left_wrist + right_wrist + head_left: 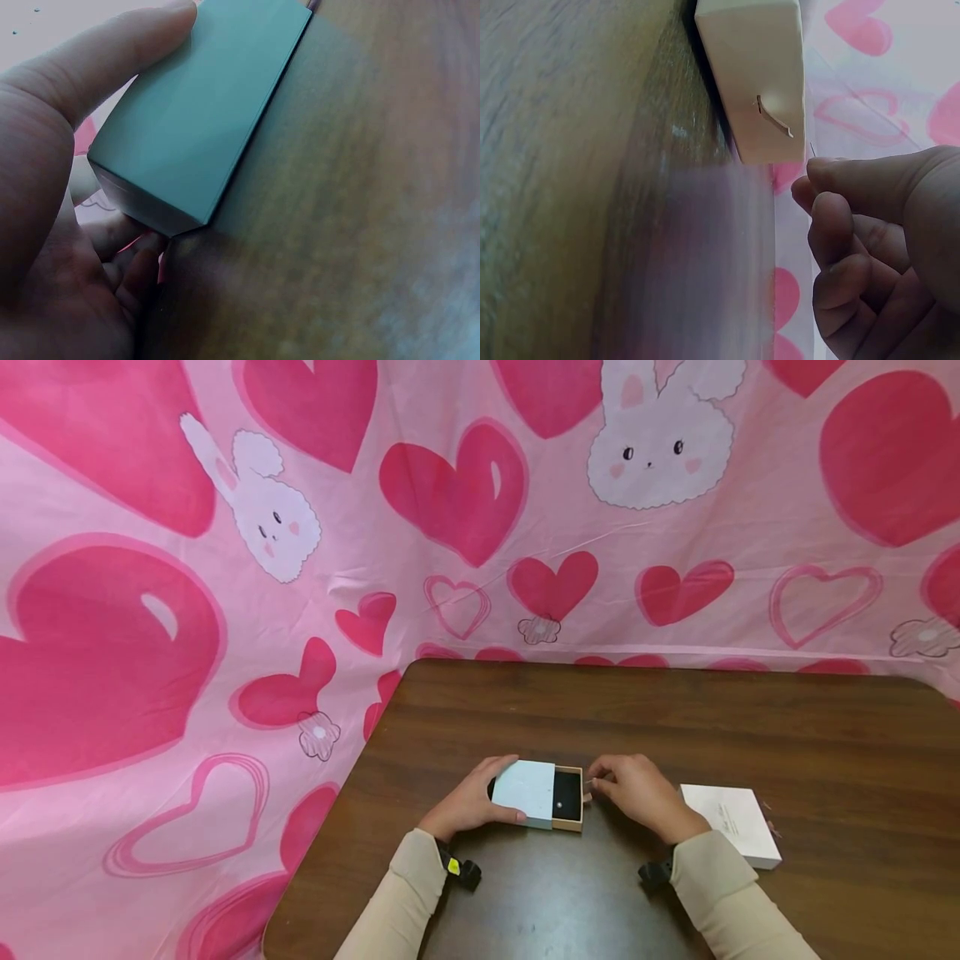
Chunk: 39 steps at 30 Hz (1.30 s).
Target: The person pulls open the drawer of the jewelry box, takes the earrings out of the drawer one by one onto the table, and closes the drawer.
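Note:
A pale blue slide box lies on the table with its drawer partly out on the right. Black padding in the drawer bears a small shiny stud. My left hand grips the box's outer sleeve, thumb on the near side. Just right of the drawer, my right hand pinches a thin, pin-like thing between thumb and forefinger; its kind is too small to tell. A short ribbon pull tab sticks out of the drawer's end, apart from those fingers.
A white box with small print on top lies by my right wrist, some thin strands at its right edge. The brown wooden table meets a pink heart-and-rabbit cloth at the back and left.

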Each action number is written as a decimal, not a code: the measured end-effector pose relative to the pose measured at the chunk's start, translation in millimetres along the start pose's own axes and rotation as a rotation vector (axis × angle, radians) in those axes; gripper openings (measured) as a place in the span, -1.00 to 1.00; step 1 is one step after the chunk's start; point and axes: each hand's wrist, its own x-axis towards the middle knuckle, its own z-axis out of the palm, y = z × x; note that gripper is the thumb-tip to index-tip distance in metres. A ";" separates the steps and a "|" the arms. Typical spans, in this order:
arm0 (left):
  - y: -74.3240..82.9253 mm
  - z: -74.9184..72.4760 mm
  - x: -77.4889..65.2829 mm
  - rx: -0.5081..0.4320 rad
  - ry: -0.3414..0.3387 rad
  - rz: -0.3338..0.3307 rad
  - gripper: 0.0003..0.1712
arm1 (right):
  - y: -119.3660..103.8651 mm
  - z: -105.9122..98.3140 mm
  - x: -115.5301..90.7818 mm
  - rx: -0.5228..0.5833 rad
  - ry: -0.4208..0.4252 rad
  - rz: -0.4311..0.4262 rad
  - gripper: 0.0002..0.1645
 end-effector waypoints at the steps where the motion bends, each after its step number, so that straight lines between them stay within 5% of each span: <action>1: 0.0 -0.1 0.2 0.003 0.000 0.001 0.16 | -0.2 -0.5 -0.1 -0.002 -0.002 0.002 -0.90; 39: -1.1 0.6 2.2 0.014 0.001 -0.004 0.16 | 14.9 4.8 -5.5 -0.048 0.019 0.025 -0.92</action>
